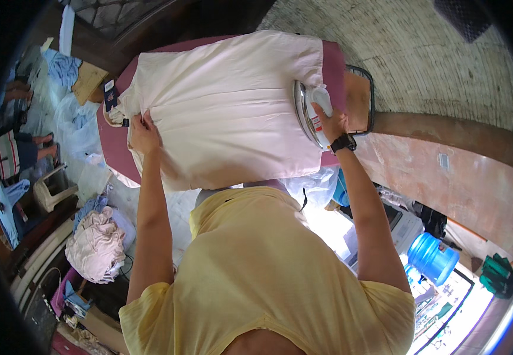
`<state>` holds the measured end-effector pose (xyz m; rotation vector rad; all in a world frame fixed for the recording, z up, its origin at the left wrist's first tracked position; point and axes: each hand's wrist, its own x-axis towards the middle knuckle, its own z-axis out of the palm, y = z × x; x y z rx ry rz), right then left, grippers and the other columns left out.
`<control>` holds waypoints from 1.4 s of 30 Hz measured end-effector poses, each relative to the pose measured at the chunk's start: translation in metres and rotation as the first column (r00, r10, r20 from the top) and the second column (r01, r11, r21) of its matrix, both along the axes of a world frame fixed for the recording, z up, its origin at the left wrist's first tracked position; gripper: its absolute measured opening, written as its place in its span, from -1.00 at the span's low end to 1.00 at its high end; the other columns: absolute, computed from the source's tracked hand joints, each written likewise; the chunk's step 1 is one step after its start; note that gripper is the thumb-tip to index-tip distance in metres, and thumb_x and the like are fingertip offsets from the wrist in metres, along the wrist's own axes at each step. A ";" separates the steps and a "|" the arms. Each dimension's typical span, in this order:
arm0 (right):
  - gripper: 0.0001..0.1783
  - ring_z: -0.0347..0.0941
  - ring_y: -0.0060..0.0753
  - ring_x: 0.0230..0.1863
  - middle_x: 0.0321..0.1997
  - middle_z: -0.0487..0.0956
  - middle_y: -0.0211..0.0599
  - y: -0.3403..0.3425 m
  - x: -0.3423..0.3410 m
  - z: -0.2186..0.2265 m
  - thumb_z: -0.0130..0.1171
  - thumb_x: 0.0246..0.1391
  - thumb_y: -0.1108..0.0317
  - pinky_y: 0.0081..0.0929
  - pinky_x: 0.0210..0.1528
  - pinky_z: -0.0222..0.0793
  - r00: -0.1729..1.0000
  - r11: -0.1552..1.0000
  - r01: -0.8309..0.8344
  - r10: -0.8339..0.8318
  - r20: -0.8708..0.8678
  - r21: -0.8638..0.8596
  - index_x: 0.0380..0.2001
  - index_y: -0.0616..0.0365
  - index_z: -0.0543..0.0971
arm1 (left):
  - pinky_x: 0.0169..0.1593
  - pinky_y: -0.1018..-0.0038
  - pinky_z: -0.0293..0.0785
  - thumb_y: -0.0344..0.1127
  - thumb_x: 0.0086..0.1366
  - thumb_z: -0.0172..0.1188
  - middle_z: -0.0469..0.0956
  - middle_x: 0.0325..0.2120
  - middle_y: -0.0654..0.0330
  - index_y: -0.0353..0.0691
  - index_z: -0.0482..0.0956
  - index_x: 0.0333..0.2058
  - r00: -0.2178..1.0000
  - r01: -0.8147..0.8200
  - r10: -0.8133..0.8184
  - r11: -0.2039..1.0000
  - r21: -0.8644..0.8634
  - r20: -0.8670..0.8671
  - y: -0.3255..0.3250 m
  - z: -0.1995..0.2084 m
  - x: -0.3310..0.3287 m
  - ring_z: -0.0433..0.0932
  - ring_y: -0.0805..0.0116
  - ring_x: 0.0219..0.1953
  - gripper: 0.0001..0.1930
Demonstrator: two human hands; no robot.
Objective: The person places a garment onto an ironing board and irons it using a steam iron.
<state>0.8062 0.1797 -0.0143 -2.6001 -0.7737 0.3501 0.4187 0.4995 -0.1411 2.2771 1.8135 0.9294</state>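
Note:
A cream shirt [227, 112] lies spread over an ironing board with a dark red cover [334, 77]. Its collar, with a dark tag [111, 96] by it, is at the left end. My left hand [145, 135] rests on the cloth near the collar, fingers bent and pinching or pressing the fabric. At the right end of the shirt my right hand [331, 125] is wrapped round the handle of a clothes iron [309, 115], white with a shiny metal body. The iron's soleplate is hidden. Faint creases run across the shirt between my hands.
A black metal frame [370, 100] juts from the board's right end beside a stone ledge [445, 160]. On the left floor are a pile of pale cloth [98, 244], plastic wrapping [73, 121] and a beige plastic crate [55, 188]. A blue water jug [434, 259] stands lower right. Another person's legs show far left.

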 end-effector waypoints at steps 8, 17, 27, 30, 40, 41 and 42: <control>-0.16 0.55 0.27 -0.23 -0.39 0.61 0.21 0.003 -0.004 -0.019 0.09 -0.07 -0.48 0.04 -0.18 0.47 0.935 0.938 0.345 -0.346 0.079 0.022 -0.39 0.25 0.64 | -0.48 0.12 0.42 0.06 0.35 0.08 0.59 -0.47 0.08 -0.14 0.45 -0.32 0.999 0.020 -0.017 0.997 0.080 -0.031 -0.002 0.003 0.003 0.58 0.00 -0.48 -0.65; -0.17 0.58 0.16 -0.25 -0.45 0.63 0.06 0.012 0.007 -0.018 0.05 -0.06 -0.50 -0.02 -0.17 0.49 0.941 0.942 0.337 -0.336 0.032 -0.004 -0.37 0.19 0.63 | -0.49 0.09 0.36 0.03 0.34 0.10 0.53 -0.50 0.10 -0.18 0.38 -0.39 0.996 0.058 -0.053 0.997 0.057 -0.074 -0.001 -0.003 0.001 0.52 0.00 -0.53 -0.63; -0.24 0.61 0.01 -0.38 -0.47 0.65 -0.09 -0.027 0.047 0.002 0.13 -0.08 -0.43 -0.19 -0.26 0.54 0.932 0.932 -0.361 0.362 0.003 -0.034 -0.28 0.15 0.63 | -0.49 0.13 0.38 0.00 0.34 0.11 0.55 -0.51 0.09 -0.15 0.43 -0.35 0.998 0.017 -0.017 1.000 -0.010 -0.060 -0.001 0.006 0.005 0.54 0.02 -0.54 -0.68; -0.21 0.60 0.05 -0.35 -0.42 0.64 0.00 -0.014 0.067 0.011 0.20 -0.13 -0.40 -0.14 -0.24 0.53 0.767 0.753 -0.615 0.640 0.044 -0.236 -0.25 0.21 0.60 | -0.48 0.12 0.39 0.00 0.34 0.11 0.56 -0.49 0.10 -0.14 0.43 -0.35 0.995 0.015 -0.016 1.000 -0.019 -0.093 0.004 -0.001 -0.001 0.55 0.01 -0.52 -0.69; -0.31 0.56 -0.01 -0.54 -0.65 0.55 -0.08 0.078 0.007 0.005 0.22 -0.13 -0.38 -0.13 -0.44 0.51 0.558 0.575 -0.817 0.808 0.192 -0.047 -0.45 0.15 0.57 | -0.46 0.15 0.42 -0.08 0.34 0.12 0.59 -0.43 0.13 -0.11 0.44 -0.35 0.999 0.010 -0.011 1.000 -0.009 -0.049 0.002 0.010 -0.004 0.57 0.01 -0.49 -0.76; -0.31 0.55 -0.02 -0.57 -0.67 0.55 -0.09 0.091 -0.004 0.004 0.24 -0.13 -0.37 -0.15 -0.47 0.50 0.523 0.538 -0.842 0.831 0.190 -0.040 -0.47 0.16 0.58 | -0.46 0.15 0.42 -0.08 0.34 0.12 0.59 -0.43 0.15 -0.10 0.44 -0.35 0.999 0.012 -0.012 1.000 -0.007 -0.040 0.001 0.012 -0.002 0.57 0.02 -0.50 -0.77; -0.31 0.55 -0.02 -0.57 -0.66 0.55 -0.08 0.102 -0.017 0.004 0.27 -0.16 -0.35 -0.16 -0.46 0.49 0.517 0.530 -0.848 0.832 0.202 -0.014 -0.47 0.17 0.58 | -0.46 0.16 0.42 -0.08 0.34 0.13 0.59 -0.44 0.16 -0.10 0.45 -0.36 0.999 0.009 -0.009 1.000 0.002 -0.033 0.000 0.016 -0.001 0.57 0.04 -0.50 -0.77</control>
